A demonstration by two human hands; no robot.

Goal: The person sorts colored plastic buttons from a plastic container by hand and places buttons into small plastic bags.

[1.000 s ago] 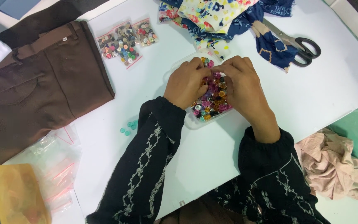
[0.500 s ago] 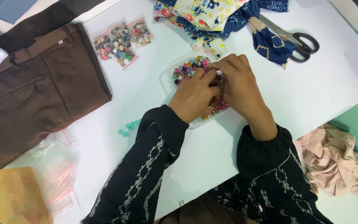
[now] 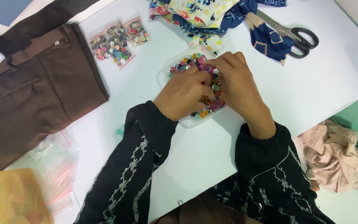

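Clear plastic tray [image 3: 165, 76] of mixed coloured buttons [image 3: 187, 63] sits mid-bench on the white bench [image 3: 311, 83], set close in front of the person so both hands work over it. Left hand [image 3: 183, 93] lies curled on the buttons; right hand [image 3: 235, 83] pinches at one, fingertips closed, though the piece itself is too small to tell. Black-handled scissors [image 3: 295, 35] and two clear bags of buttons [image 3: 117, 39] lie apart.

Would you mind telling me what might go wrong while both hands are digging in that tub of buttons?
1. The left hand and right hand press into the clear tub, heaped with coloured buttons; some could spill onto the white table.
2. A few teal buttons already lie loose beside the left sleeve, which might sweep them away.
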